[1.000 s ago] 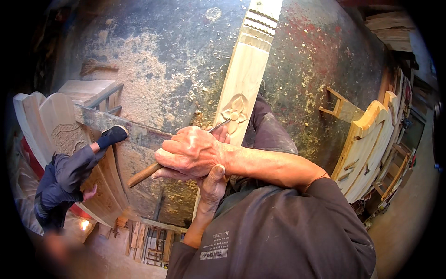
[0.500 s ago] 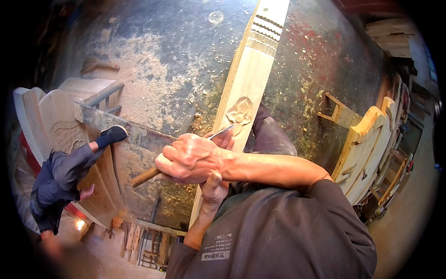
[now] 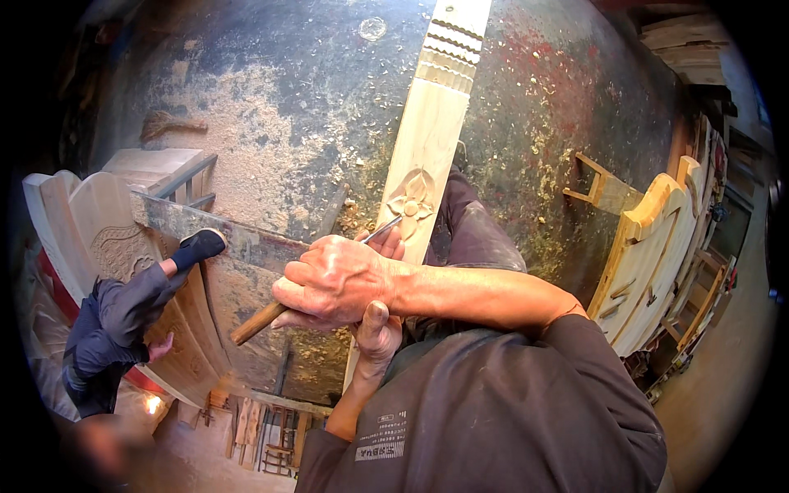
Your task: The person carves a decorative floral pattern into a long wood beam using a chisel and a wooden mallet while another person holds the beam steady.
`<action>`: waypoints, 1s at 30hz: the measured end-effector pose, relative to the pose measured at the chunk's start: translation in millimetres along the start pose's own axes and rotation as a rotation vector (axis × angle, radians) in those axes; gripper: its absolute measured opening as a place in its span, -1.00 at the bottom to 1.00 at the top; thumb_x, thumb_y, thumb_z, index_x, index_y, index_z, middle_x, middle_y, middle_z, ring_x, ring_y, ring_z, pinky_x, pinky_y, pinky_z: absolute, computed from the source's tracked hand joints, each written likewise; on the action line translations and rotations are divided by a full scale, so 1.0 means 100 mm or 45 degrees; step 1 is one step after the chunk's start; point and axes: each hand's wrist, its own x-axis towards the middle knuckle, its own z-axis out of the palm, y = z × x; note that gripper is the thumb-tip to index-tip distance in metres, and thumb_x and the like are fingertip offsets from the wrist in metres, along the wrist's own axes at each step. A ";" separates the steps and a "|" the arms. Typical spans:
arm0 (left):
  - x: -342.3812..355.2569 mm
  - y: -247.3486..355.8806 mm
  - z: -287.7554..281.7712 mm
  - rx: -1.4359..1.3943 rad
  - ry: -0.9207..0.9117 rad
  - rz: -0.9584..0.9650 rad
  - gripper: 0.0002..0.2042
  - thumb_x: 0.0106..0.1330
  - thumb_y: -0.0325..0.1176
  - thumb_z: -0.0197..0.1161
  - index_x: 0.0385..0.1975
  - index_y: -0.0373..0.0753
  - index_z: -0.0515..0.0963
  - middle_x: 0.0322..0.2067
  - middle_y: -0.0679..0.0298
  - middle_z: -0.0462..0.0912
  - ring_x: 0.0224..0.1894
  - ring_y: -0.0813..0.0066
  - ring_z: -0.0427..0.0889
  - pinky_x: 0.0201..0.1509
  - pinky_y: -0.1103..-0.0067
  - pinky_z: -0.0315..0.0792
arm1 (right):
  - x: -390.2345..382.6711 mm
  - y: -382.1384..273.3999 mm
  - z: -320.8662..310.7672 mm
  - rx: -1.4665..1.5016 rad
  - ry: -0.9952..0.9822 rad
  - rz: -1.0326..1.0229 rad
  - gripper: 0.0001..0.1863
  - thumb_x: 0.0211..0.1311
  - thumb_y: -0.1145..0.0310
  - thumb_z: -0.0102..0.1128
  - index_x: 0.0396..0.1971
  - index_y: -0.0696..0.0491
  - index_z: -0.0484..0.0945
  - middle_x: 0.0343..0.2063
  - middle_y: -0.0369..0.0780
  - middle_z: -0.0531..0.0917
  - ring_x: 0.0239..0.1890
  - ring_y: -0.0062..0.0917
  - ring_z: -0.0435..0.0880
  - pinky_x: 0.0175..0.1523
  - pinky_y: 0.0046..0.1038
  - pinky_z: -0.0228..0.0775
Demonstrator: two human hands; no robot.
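Observation:
A long pale wooden board point(image 3: 441, 107) runs away from me, with zigzag bands at its far end and a carved four-petal flower point(image 3: 411, 205) nearer. My right hand point(image 3: 333, 279) is closed round a wooden-handled chisel point(image 3: 256, 324), whose steel blade angles up to the flower's lower-left part. My left hand point(image 3: 378, 337) lies beneath the right hand and wrist, its thumb raised and its fingertips curled by the blade against the board, apparently gripping the chisel; its palm is hidden. My trousered leg shows beyond the board.
A co-worker point(image 3: 115, 337) is at the left beside carved wooden panels point(image 3: 66, 222). A small broom point(image 3: 168, 123) lies on the shaving-strewn dark surface point(image 3: 296, 99). Stacked panels point(image 3: 641, 271) and a small wooden frame point(image 3: 596, 185) stand at right. Tools point(image 3: 271, 440) show at the lower left.
The chisel and both hands have shifted slightly, the tip moving a little back and then forward along the flower. The view has swayed slightly.

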 end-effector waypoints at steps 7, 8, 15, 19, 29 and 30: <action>0.00 -0.03 -0.05 0.006 -0.004 0.005 0.23 0.24 0.15 0.47 0.69 -0.33 -0.22 0.61 -0.36 0.05 0.68 -0.24 0.12 0.79 0.06 -0.03 | 0.00 0.05 -0.02 0.151 -0.047 -0.040 -0.61 0.39 -0.06 0.21 -0.35 -0.02 0.45 -0.51 -0.21 0.49 -0.52 -0.23 0.65 -0.41 -0.13 0.53; 0.00 -0.03 -0.06 0.009 -0.007 0.003 0.22 0.24 0.14 0.47 0.69 -0.32 -0.22 0.61 -0.36 0.05 0.68 -0.24 0.12 0.79 0.07 -0.03 | -0.01 0.04 -0.04 0.151 -0.056 -0.035 -0.62 0.38 -0.06 0.20 -0.34 -0.03 0.45 -0.49 -0.21 0.50 -0.51 -0.23 0.66 -0.41 -0.12 0.54; -0.03 -0.11 -0.13 0.013 -0.026 0.003 0.20 0.25 0.09 0.49 0.70 -0.30 -0.20 0.62 -0.33 0.06 0.69 -0.20 0.12 0.80 0.07 -0.03 | 0.00 0.04 0.01 0.299 0.079 0.010 -0.64 0.31 -0.04 0.21 -0.32 -0.04 0.44 -0.46 -0.20 0.55 -0.46 -0.23 0.72 -0.38 -0.14 0.59; -0.03 -0.10 -0.15 0.000 -0.033 -0.030 0.19 0.26 0.06 0.50 0.70 -0.29 -0.19 0.62 -0.32 0.06 0.69 -0.19 0.11 0.80 0.08 -0.04 | 0.06 0.10 -0.15 0.233 0.101 -0.078 -0.53 0.37 -0.05 0.40 -0.43 -0.02 0.39 -0.56 -0.28 0.40 -0.59 -0.36 0.56 -0.49 -0.27 0.42; 0.05 0.10 -0.06 -0.150 -0.022 -0.168 0.14 0.23 -0.12 0.56 0.70 -0.23 -0.10 0.62 -0.19 0.12 0.68 -0.18 0.13 0.80 0.04 -0.06 | 0.16 0.18 -0.14 0.247 0.112 -0.018 -0.56 0.36 0.03 0.44 -0.45 -0.03 0.39 -0.57 -0.26 0.38 -0.62 -0.33 0.54 -0.50 -0.24 0.42; 0.05 0.08 -0.09 -0.199 -0.044 -0.175 0.13 0.25 -0.18 0.56 0.70 -0.22 -0.13 0.62 -0.21 0.11 0.68 -0.16 0.13 0.80 0.07 -0.05 | 0.16 0.18 -0.14 0.256 0.119 -0.011 -0.56 0.36 0.04 0.44 -0.46 -0.03 0.39 -0.57 -0.26 0.38 -0.61 -0.33 0.55 -0.50 -0.25 0.41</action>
